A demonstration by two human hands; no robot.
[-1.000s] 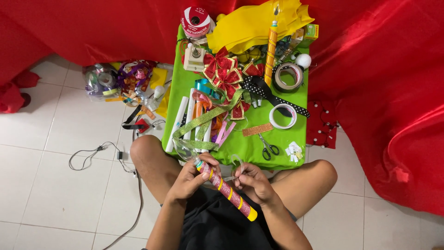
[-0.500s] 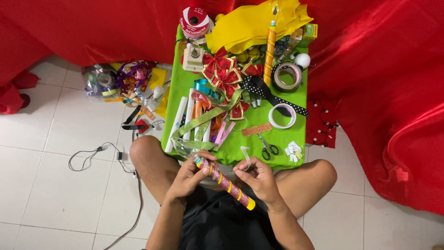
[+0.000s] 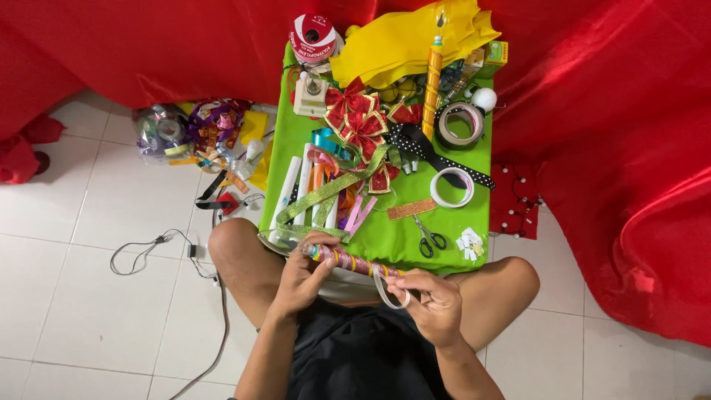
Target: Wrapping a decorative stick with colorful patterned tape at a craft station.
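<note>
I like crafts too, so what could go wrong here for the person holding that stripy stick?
The clear strip looping from the right hand might stick to itself or go crooked on the striped stick. The left hand grips only one end, so the stick might twist. The scissors near the table edge could get knocked off.

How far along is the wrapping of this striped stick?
Done: most of the visible stick already shows spiral pink and yellow bands. In hand: the left hand grips its upper end, the right hand the lower end with a clear tape loop. Left: that loop is not pressed down.
</note>
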